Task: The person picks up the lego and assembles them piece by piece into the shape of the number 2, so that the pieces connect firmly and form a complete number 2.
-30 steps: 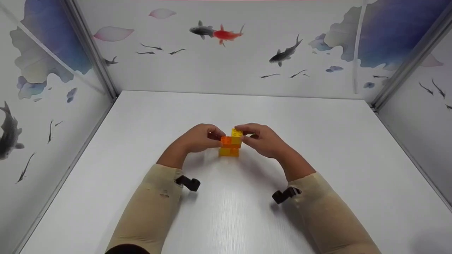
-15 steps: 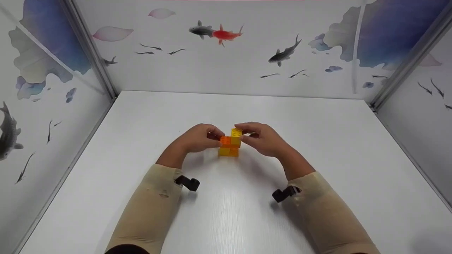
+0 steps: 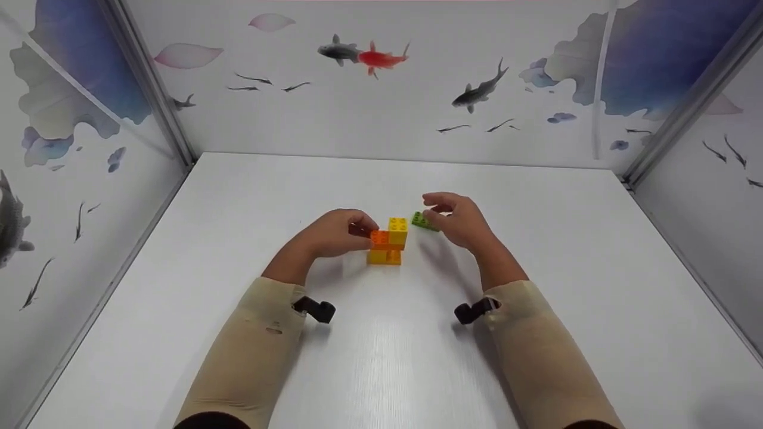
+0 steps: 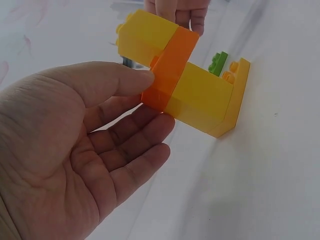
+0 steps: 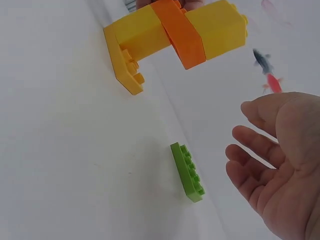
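A stack of toy building bricks stands on the white table: a flat yellow-orange brick point(image 5: 120, 62) at the bottom, a yellow brick point(image 4: 202, 95) on it, an orange brick point(image 4: 175, 67) across that and another yellow brick point(image 3: 397, 231) on top at the right. My left hand point(image 3: 343, 232) pinches the orange brick's left end between thumb and fingers. Beyond the stack, to its right, a flat green brick point(image 5: 187, 172) lies on the table. Just over it hovers my right hand point(image 3: 462, 220), fingers relaxed and apart from it in the right wrist view.
White panels printed with fish and petals wall the table point(image 3: 381, 357) at the back point(image 3: 381, 119) and both sides. Metal posts point(image 3: 158, 89) stand at the corners. A black clip-like piece point(image 3: 316, 310) sticks out from each sleeve.
My right hand has let go of the upper yellow brick and moved right and away from me, over the green brick, which now shows. My left hand keeps its hold.
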The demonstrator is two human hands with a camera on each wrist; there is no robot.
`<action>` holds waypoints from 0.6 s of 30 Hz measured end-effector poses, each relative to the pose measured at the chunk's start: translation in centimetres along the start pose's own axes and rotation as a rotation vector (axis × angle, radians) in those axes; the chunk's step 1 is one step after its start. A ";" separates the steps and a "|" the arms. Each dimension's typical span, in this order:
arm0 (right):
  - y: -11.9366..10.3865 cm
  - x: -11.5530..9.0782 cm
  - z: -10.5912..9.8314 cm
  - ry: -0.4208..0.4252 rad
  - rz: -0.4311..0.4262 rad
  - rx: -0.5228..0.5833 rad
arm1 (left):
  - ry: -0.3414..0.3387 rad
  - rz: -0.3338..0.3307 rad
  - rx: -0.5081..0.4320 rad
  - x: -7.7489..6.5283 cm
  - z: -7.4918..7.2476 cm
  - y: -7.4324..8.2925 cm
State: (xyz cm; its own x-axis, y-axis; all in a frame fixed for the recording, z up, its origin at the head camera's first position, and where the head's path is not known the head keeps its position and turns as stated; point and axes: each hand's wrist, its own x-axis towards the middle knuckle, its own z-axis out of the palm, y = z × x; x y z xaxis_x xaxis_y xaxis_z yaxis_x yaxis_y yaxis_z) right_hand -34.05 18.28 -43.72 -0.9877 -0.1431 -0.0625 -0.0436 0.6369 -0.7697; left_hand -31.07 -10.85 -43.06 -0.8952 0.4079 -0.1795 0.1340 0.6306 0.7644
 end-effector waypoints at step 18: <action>3.7 1.2 0.5 -0.041 0.157 -0.038 | -0.003 -0.005 -0.004 0.1 0.1 0.1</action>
State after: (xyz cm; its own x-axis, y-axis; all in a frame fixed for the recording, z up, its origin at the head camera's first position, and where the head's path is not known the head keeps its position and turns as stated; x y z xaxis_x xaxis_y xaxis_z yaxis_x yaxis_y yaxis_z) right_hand -35.30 20.09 -47.01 -0.9760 -0.0701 -0.2064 0.1042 0.6818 -0.7241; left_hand -31.09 -10.68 -43.10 -0.8947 0.4064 -0.1850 0.1277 0.6300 0.7660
